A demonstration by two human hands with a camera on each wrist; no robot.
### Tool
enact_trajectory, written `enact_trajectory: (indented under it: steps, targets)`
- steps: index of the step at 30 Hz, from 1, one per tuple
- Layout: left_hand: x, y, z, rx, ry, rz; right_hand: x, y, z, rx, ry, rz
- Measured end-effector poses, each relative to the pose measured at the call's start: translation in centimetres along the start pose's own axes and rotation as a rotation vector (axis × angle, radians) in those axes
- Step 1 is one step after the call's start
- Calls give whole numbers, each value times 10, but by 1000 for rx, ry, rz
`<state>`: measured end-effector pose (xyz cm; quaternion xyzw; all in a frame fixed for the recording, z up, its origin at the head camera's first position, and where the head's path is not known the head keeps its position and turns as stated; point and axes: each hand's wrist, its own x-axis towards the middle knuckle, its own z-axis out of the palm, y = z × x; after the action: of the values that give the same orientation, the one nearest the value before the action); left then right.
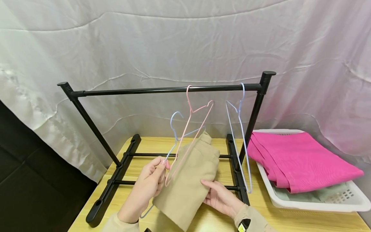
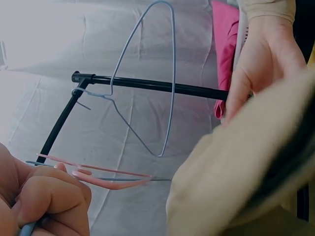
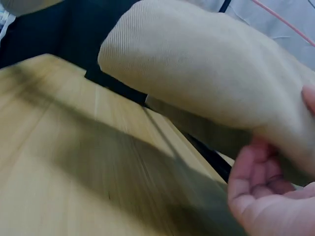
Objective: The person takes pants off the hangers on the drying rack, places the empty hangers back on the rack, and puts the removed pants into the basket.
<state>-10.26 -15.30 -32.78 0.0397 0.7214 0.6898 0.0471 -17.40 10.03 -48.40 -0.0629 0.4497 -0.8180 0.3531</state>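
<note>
A light blue wire hanger (image 1: 175,135) is pinched between the thumb and fingers of my left hand (image 1: 150,177), its hook pointing up. Folded tan cloth (image 1: 188,183) hangs over this hanger, covering much of its frame. At the cloth's right edge, my right hand (image 1: 221,198) pinches the fabric, thumb in front; in the right wrist view its curled fingers (image 3: 251,172) lie at the underside of the cloth. A pink hanger (image 1: 190,111) hangs from the black rail (image 1: 130,91) and overlaps the cloth in the head view, close to my left fingers.
Another light blue hanger (image 1: 243,141) hangs at the rail's right end. The black rack's feet (image 1: 108,196) stand on a wooden table (image 1: 290,219). To the right, a white basket (image 1: 318,207) holds folded bright pink cloth (image 1: 304,161) over pale green cloth (image 1: 333,190). A pale curtain (image 1: 162,48) hangs behind.
</note>
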Motion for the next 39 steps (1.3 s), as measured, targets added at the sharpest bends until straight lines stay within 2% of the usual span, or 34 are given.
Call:
enact_trajectory:
  steps: [7,17,24,31,39]
  targets:
    - [2,-2,-1,9,-20,3,1,-1,6,104,-66,-36]
    - [3,-4,-1,9,-24,-12,6,-7,20,163,67,-105]
    - [6,-7,-4,20,-13,-33,7,-20,31,161,46,-157]
    - [14,-16,-13,0,-2,-37,6,-28,35,184,23,-194]
    - [23,-35,-27,-67,58,-78,5,-29,36,162,79,-199]
